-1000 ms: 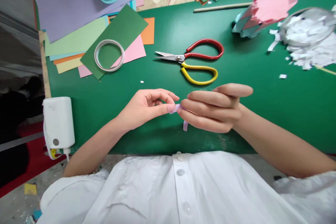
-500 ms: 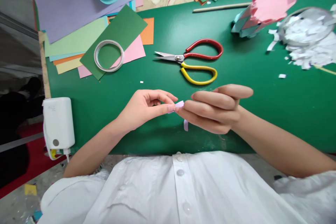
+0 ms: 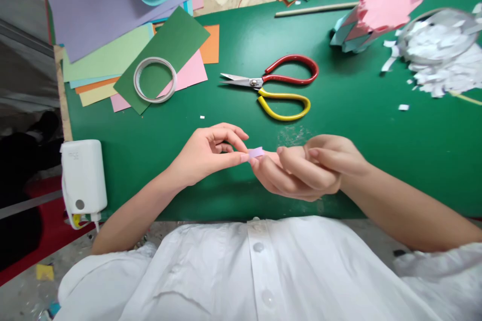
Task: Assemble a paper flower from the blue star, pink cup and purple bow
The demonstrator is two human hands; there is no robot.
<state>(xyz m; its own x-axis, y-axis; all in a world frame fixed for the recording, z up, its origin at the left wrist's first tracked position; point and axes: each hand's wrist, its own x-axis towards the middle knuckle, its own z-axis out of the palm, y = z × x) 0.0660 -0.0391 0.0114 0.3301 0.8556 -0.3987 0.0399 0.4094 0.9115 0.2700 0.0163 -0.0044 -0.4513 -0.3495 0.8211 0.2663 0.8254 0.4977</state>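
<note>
A small lilac paper strip (image 3: 256,152) sits between my two hands, just above the green table (image 3: 357,110) near its front edge. My left hand (image 3: 211,153) pinches its left end between thumb and forefinger. My right hand (image 3: 307,168) is curled, its fingertips closed on the strip's right end, and most of the strip is hidden under them. Scissors (image 3: 276,85) with one red and one yellow handle lie shut behind my hands.
A roll of white tape (image 3: 155,79) rests on a fan of coloured sheets (image 3: 113,50) at the back left. A pink paper flower (image 3: 372,12), a wooden stick (image 3: 314,9) and white paper shreds (image 3: 444,60) lie at the back right. A white device (image 3: 83,175) hangs at the left edge.
My right hand has turned and curled its fingers in, lower than before. The dangling end of the strip no longer shows, and a flat piece now lies between the fingertips.
</note>
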